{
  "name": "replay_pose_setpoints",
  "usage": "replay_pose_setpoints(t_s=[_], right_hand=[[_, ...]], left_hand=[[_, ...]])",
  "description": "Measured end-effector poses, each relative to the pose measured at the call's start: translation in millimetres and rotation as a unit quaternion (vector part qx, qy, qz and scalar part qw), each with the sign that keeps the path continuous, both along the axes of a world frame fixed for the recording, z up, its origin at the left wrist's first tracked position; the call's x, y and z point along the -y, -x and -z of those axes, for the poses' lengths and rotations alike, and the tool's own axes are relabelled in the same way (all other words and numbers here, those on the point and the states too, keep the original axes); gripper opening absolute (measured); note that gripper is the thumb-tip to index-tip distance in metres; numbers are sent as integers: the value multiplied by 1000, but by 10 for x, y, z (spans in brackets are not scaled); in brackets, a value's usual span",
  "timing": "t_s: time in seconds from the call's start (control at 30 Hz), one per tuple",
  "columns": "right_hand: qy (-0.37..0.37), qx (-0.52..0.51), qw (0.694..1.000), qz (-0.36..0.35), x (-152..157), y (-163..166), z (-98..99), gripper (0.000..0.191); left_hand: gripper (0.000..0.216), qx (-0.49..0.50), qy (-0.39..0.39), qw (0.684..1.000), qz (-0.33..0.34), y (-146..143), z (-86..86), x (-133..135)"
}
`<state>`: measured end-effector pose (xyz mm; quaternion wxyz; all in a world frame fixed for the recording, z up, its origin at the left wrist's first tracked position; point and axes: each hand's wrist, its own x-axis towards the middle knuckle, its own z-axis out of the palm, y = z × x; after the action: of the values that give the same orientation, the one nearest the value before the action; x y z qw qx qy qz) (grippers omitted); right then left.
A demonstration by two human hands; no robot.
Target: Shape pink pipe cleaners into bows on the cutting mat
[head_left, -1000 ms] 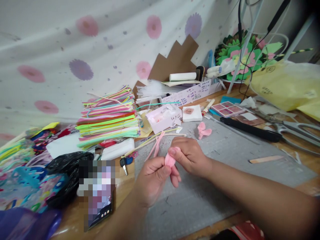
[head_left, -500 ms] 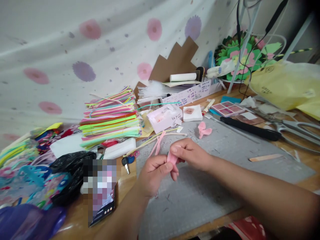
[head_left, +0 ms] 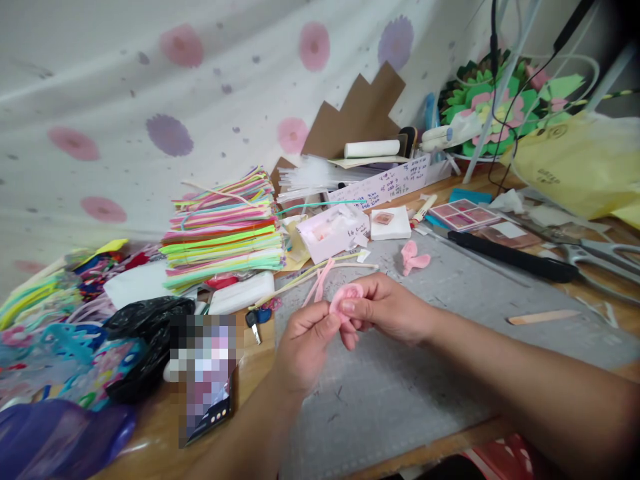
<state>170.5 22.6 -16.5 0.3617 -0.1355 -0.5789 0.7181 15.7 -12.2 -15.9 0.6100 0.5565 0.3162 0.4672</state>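
Observation:
Both my hands hold one small, soft pink petal-like piece, curled into a shallow cup, above the grey cutting mat. My left hand pinches its lower left edge between thumb and finger. My right hand grips its right side, with the thumb pressed on the front. Part of the piece is hidden by my fingers. Just beyond my hands lie pink strips and a finished-looking pink piece with rounded lobes, untouched on the mat.
Bundled coloured pipe cleaners stack at the back left. A phone, a key and a black bag lie left. On the right are a wooden stick, a black-handled tool, scissors and a pink palette.
The pink piece has turned and spread so its cupped, rounded face shows above my thumbs. My right hand has rotated slightly, and the whole view has shifted a little.

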Motion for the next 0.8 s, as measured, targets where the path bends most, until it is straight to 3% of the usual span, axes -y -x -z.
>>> replay_pose_setpoints(t_s=[0.17,0.3,0.53,0.67,0.8], right_hand=[[5,-10,1000,14,-2,9,25,34],[12,-40,998,54,-18,12,23,22],[24,18,989,142,-39,28,3,24],[33,34,991,125,-35,38,1,26],[13,49,992,120,-39,13,-18,27]], left_hand=[[28,-1,1,1000,8,7,-37,-4],[26,-39,-29,999,1,24,-37,-24],[11,-53,-82,990,-105,-18,-8,-54],[11,15,-53,994,-94,-42,-36,-48],[9,19,-35,997,-72,-25,-50,-48]])
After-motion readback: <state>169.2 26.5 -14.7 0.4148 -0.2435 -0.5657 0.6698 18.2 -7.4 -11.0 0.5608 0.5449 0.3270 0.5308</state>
